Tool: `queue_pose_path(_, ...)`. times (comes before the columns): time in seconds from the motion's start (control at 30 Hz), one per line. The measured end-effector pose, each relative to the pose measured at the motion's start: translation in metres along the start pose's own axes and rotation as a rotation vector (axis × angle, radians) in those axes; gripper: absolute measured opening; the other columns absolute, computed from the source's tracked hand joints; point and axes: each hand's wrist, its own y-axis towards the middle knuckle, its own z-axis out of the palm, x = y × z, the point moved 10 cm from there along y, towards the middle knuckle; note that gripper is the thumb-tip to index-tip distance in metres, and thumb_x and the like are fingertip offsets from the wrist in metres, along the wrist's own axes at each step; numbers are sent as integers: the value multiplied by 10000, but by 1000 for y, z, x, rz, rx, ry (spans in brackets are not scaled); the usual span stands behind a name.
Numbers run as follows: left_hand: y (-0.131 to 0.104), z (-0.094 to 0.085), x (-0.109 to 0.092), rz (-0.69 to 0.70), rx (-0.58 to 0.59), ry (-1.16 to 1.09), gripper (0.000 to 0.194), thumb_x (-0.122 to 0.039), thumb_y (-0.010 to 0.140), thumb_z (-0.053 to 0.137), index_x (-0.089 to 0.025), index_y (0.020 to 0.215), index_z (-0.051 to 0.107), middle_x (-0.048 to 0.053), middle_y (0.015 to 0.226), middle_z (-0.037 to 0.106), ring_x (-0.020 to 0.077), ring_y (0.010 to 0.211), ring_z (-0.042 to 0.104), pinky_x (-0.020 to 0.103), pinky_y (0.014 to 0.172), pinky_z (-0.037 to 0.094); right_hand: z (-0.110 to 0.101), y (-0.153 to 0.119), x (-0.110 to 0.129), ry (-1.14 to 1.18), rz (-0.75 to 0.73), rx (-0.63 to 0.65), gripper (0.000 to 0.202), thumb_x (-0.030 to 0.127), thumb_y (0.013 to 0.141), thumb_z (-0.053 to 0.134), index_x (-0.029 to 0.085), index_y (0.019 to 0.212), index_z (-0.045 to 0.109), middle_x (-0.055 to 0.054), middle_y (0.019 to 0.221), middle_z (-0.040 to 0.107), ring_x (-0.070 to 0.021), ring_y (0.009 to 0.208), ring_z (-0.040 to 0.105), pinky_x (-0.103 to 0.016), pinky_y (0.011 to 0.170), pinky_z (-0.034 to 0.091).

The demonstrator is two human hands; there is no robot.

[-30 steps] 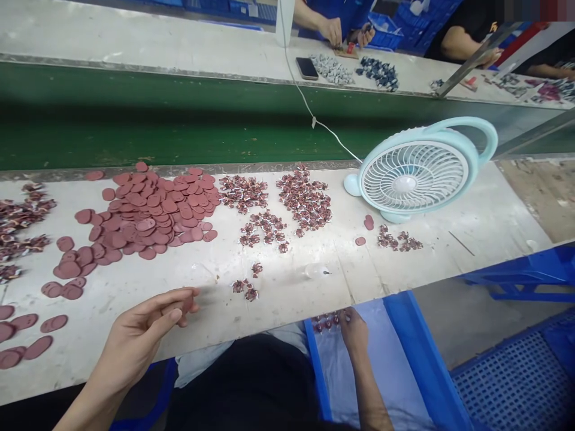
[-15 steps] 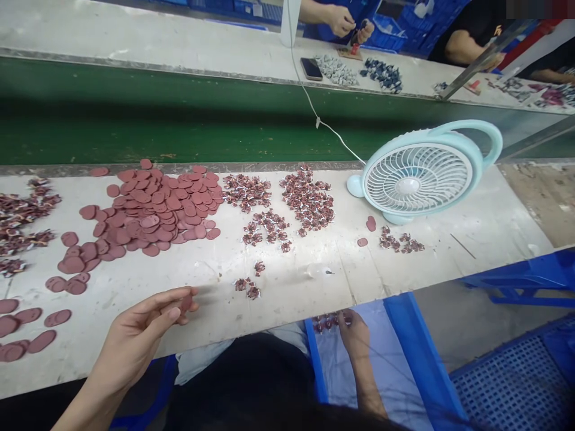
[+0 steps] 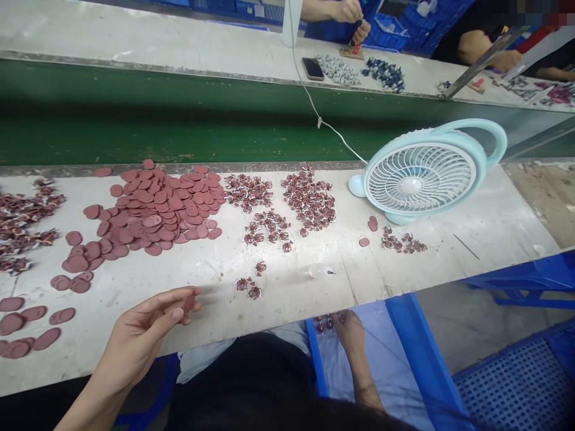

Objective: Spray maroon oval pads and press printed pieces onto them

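Observation:
My left hand (image 3: 150, 332) is over the table's front part, its thumb and fingers pinching a flat reddish-brown oval disc (image 3: 189, 301). The disc is partly covered by the fingers. Down at the right, my right hand (image 3: 350, 330) reaches into a blue tray (image 3: 411, 341) with a pale liner. Its bent fingers are on a small brown piece at the end of a short row of similar brown pieces (image 3: 323, 324); the fingertips partly hide it. On the table between the hands lie several loose small brown pieces (image 3: 249, 287).
A large heap of oval discs (image 3: 157, 206) lies at left centre, with clusters of small brown pieces (image 3: 309, 200) beside it. A light-blue fan (image 3: 411, 182) stands at the right. A small clear bottle (image 3: 318, 271) lies near the front edge. Across the green divider, another person's hands (image 3: 354, 21) work.
My right hand has shifted slightly left along the row in the tray. My left hand keeps its pinch on the disc. The view has moved a little.

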Motion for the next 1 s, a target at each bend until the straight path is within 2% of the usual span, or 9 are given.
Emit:
queue_pose_path(0.23,-2,3,3,-35,35,-34,519,-697,732,1134,-333,1090,1037,130,1286,1025,366,1073,955,392,812,791,-15,-7,6,234,28,-57,259,469,1111,899,223,1155,834,-23,1179,873,-214,1044,830,-426,961,748)
queue_pose_path(0.33,-6,1,9,-67,23,-80,490,-691,776,1112,-350,1119,1036,117,1337,1020,353,1111,958,387,868,803,-47,-20,5,439,51,-187,335,517,1072,915,215,981,801,26,926,797,-184,840,740,-372,822,671)
queue_pose_path(0.43,-11,6,24,-162,45,-148,474,-673,784,1112,-352,1126,1040,129,1351,1021,362,1110,971,395,900,819,-92,-50,11,743,41,-366,516,715,944,921,267,805,706,52,697,637,-189,680,592,-351,639,501)
queue_pose_path(0.5,-15,18,34,-234,100,-194,502,-668,741,1136,-342,1111,1045,151,1369,1015,391,1103,982,422,904,835,-109,-74,27,976,-4,-373,610,834,856,904,301,739,631,74,621,530,-164,603,485,-323,554,391)
queue_pose_path(0.6,-23,43,43,-282,164,-276,495,-621,748,1144,-339,1142,1041,158,1454,990,410,1139,986,448,933,843,-92,-103,74,1266,-26,-84,649,881,816,909,298,690,652,111,558,408,-110,499,331,-239,451,294)
queue_pose_path(0.7,-31,73,50,-317,221,-387,461,-573,772,1146,-331,1149,1036,153,1425,1001,384,1140,989,405,914,832,-37,-131,137,1425,23,398,688,935,905,823,251,841,858,124,560,383,-94,453,210,-195,328,190)
queue_pose_path(0.77,-36,93,56,-355,261,-466,460,-571,757,1157,-329,1129,1035,148,1356,1018,367,1099,992,380,871,826,-4,-147,177,1504,44,682,828,963,924,795,162,1084,935,97,639,480,-88,470,245,-164,288,154)
queue_pose_path(0.87,-43,117,61,-392,303,-560,443,-564,757,1154,-342,1119,1029,137,1279,1030,356,1062,991,384,853,820,20,-154,220,1668,55,942,814,822,944,898,124,1362,874,39,846,651,-58,548,438,-87,333,284)
queue_pose_path(1.0,-49,139,54,-416,370,-644,431,-590,708,1174,-372,1047,1023,132,1217,1030,347,1019,981,424,852,814,18,-134,249,1889,69,1082,508,415,1004,928,213,1443,769,61,915,700,-52,624,644,-88,484,545)
